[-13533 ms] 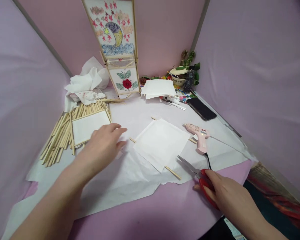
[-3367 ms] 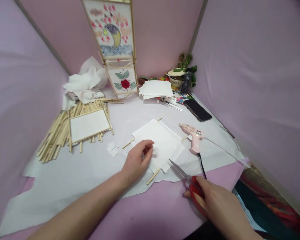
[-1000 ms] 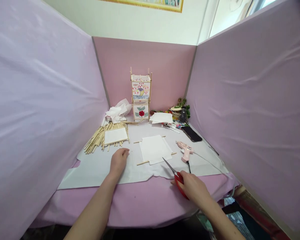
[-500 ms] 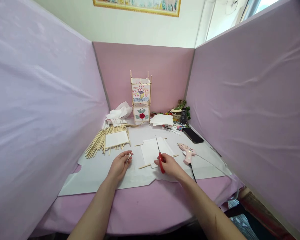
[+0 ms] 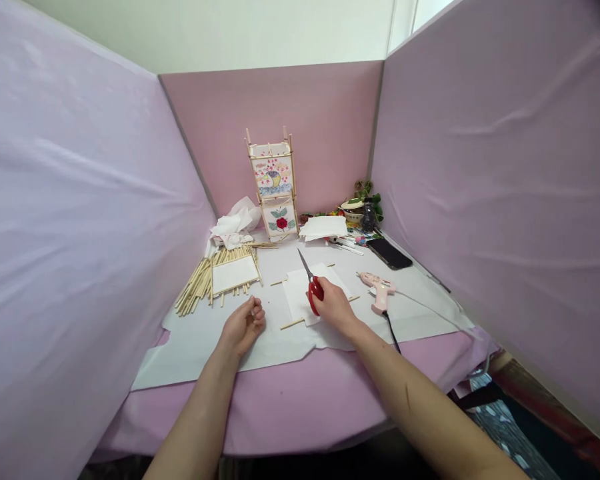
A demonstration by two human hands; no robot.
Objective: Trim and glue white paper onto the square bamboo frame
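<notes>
My right hand (image 5: 334, 306) grips red-handled scissors (image 5: 311, 285), blades pointing up and away, over a white paper square (image 5: 303, 297) glued onto thin wooden sticks. My left hand (image 5: 243, 326) rests on the white table sheet (image 5: 190, 340) left of that square, fingers curled and pinched; a small pale scrap may be in them, too small to name.
A pile of wooden sticks (image 5: 195, 288) with a framed paper panel (image 5: 234, 275) lies at the left. A painted paper lantern (image 5: 274, 190) stands at the back. A pink glue gun (image 5: 379, 291), a black phone (image 5: 390, 253), stacked paper (image 5: 324, 228) and crumpled tissue (image 5: 234, 223) surround the work area.
The view has pulled back from the table. My right hand has carried the scissors from the table's right edge onto the paper square. My left hand moved left off the square and curled.
</notes>
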